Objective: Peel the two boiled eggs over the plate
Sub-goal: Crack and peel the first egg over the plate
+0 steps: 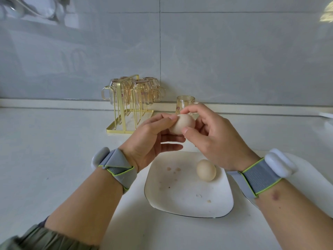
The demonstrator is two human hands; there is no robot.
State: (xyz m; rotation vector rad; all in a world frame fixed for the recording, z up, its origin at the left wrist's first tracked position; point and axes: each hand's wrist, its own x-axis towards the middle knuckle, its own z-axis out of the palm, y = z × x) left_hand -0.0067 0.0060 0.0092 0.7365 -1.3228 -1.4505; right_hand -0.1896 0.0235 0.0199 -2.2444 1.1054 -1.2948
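Both hands hold one pale beige boiled egg (pixel 182 125) in the air above the far edge of a white square plate (pixel 182 201). My left hand (pixel 153 139) grips it from the left with thumb and fingers. From the right, my right hand (pixel 212 138) pinches the egg, thumb on its near side and forefinger on top. Its shell looks whole on the side I see. A second egg (pixel 206 170), still in its shell, lies on the plate's right part. A few small shell bits (pixel 173 170) are scattered on the plate.
A gold wire rack (pixel 129 112) with upturned glass mugs stands at the back by the grey tiled wall. A single glass mug (pixel 184 103) stands upright just behind my hands. The white counter spreads left and right of the plate.
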